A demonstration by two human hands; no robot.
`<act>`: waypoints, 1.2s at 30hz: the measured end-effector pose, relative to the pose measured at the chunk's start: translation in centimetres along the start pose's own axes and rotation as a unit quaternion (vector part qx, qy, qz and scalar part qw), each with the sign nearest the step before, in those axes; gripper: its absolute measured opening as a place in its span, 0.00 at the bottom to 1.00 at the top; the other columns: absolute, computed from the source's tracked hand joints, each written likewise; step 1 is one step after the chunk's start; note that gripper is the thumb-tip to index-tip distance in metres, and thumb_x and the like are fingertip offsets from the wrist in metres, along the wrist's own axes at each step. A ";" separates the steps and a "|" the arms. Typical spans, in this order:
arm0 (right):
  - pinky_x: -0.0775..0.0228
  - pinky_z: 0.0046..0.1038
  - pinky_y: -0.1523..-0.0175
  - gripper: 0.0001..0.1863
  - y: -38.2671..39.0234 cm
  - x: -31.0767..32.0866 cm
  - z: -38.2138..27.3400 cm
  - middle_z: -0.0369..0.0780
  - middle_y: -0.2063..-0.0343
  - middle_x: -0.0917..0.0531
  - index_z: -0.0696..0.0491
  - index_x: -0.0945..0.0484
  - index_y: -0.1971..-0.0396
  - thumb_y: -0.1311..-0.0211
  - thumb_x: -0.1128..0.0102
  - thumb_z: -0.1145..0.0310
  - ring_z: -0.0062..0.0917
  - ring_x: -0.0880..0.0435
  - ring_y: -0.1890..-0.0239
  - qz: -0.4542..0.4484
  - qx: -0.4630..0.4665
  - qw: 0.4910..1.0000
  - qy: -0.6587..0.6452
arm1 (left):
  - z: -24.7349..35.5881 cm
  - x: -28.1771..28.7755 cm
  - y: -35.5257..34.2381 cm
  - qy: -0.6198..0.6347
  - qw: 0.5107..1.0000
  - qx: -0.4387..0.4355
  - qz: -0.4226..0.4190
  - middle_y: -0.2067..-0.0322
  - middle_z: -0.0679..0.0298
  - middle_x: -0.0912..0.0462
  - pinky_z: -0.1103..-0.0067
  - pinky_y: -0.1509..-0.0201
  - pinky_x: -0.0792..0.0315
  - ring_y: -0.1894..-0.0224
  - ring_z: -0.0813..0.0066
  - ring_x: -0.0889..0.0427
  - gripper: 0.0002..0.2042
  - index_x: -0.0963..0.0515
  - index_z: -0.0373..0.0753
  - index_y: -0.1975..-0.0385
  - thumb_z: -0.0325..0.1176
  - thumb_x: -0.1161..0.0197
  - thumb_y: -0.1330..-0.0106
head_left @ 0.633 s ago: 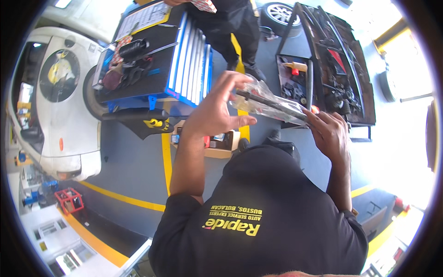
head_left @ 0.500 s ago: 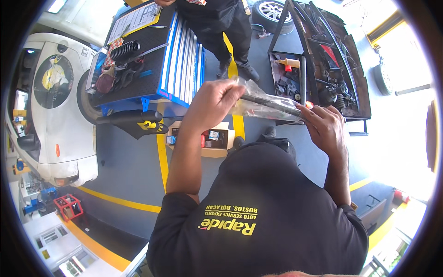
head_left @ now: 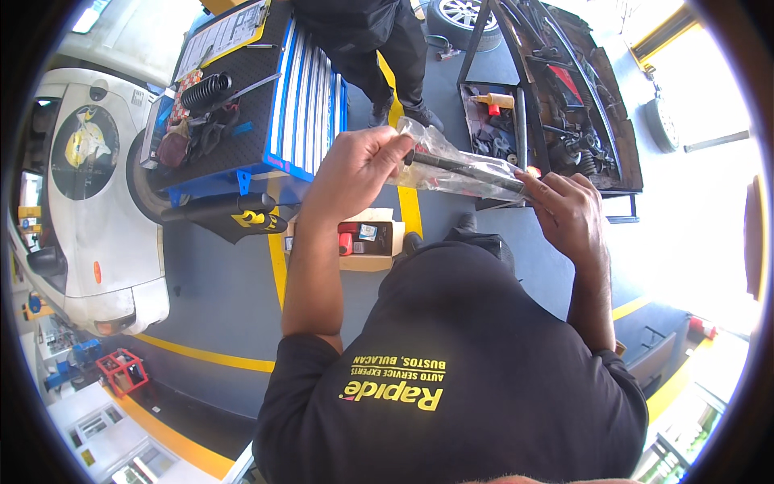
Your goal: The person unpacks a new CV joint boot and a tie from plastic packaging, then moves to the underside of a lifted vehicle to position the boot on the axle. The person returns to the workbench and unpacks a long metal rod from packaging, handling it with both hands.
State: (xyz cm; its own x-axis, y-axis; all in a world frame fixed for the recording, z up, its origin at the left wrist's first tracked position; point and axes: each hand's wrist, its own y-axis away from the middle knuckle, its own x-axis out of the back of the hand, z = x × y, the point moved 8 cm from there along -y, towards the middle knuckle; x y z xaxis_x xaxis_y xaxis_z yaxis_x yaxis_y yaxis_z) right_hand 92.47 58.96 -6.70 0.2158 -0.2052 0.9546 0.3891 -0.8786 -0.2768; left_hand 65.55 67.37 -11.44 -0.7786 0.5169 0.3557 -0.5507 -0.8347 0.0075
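A long dark rod (head_left: 469, 169) inside a clear, crumpled plastic bag (head_left: 431, 177) lies across in front of me, between my two hands. My left hand (head_left: 359, 165) is closed on the bag near its left end, thumb over the top edge. My right hand (head_left: 564, 206) grips the other end, its fingers bent over the bag and rod. Below and behind my left hand, an open cardboard box (head_left: 366, 262) with red and dark packaged items sits on the floor.
A blue tool cabinet (head_left: 297, 105) with parts and clipboard stands front left, a co-worker (head_left: 387, 48) beside it. A metal rack (head_left: 580, 113) of used parts is front right, a loose wheel (head_left: 463, 22) beyond. A white car (head_left: 125, 258) stands left. Yellow lines (head_left: 197, 351) mark the floor.
My left thumb, stretched out earlier, has closed onto the bag, and that hand has moved slightly left. The view has shifted a little, bringing more of the bag's upper edge into sight.
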 end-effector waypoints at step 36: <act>0.31 0.33 0.64 0.22 0.6 -0.7 -0.3 0.32 0.78 0.23 0.41 0.11 0.42 0.35 0.31 0.71 0.24 0.23 0.76 0.010 0.013 1.000 0.001 | 3.2 0.7 0.6 -0.004 0.980 -0.178 0.085 0.57 0.65 0.16 0.81 0.56 0.27 0.56 0.81 0.19 0.13 0.21 0.36 0.53 0.33 0.26 0.31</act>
State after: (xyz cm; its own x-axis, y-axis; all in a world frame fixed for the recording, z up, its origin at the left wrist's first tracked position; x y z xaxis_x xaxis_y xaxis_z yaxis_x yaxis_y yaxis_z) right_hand 92.27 58.43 -7.47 0.2208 -0.2231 0.9495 0.4082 -0.8630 -0.2977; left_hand 65.62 66.67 -8.20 -0.8661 0.3741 0.3316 -0.4854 -0.7879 -0.3789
